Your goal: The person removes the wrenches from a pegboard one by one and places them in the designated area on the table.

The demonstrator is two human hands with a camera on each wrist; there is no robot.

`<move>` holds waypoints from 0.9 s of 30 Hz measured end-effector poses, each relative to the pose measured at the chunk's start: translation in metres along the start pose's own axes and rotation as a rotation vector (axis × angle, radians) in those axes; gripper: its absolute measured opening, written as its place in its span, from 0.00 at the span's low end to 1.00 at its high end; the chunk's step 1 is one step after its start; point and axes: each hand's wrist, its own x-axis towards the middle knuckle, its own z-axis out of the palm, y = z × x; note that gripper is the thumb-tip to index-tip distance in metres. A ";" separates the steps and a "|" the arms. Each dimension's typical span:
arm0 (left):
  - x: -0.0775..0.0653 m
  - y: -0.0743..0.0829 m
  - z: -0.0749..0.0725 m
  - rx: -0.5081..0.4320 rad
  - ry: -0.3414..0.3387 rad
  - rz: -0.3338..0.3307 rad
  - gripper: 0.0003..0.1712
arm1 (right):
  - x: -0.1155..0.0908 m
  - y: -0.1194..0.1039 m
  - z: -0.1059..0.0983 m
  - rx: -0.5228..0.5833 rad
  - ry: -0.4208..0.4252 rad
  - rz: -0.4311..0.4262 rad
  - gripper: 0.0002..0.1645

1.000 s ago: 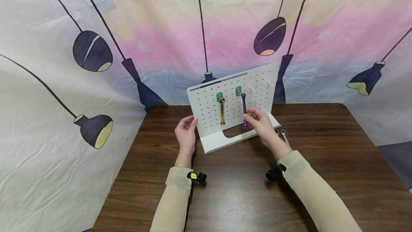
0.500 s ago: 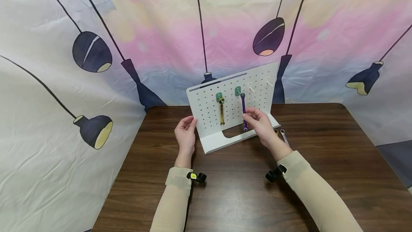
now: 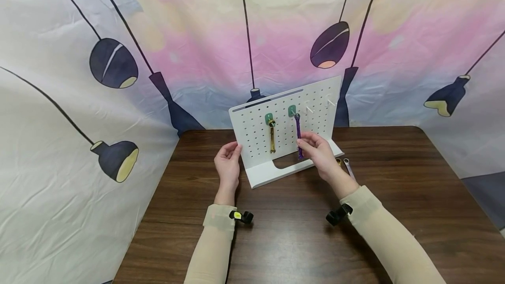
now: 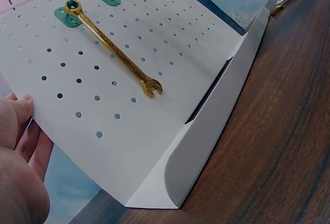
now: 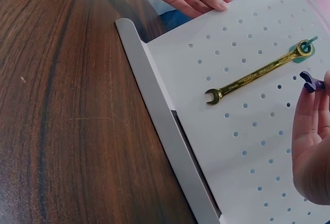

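Observation:
A white pegboard stands on the table. My left hand holds its left edge, thumb in front and fingers behind, as the left wrist view shows. My right hand pinches a purple combination wrench near its lower end. The wrench hangs upright before the board, its ring end right at the tip of the second green hook. In the right wrist view only the purple wrench's open end shows. A gold combination wrench hangs by its ring from the first green hook.
Two white hooks sit farther right on the board. On the brown table, behind the right wrist, lie a silver wrench and a gold one, partly hidden. A patterned cloth hangs behind the table.
The purple wrench has shifted very slightly, its ring end staying at the tip of the second green hook. Both hands and the pegboard hold their places.

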 end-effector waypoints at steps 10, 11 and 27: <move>0.001 0.002 0.003 0.014 0.016 -0.019 0.10 | -0.004 -0.006 0.003 -0.002 -0.002 0.005 0.13; 0.001 0.002 0.003 0.013 0.016 -0.018 0.10 | -0.005 -0.006 0.003 0.001 -0.002 0.003 0.12; 0.000 0.001 0.001 0.011 0.005 -0.006 0.07 | -0.004 -0.010 0.004 0.017 0.005 0.018 0.16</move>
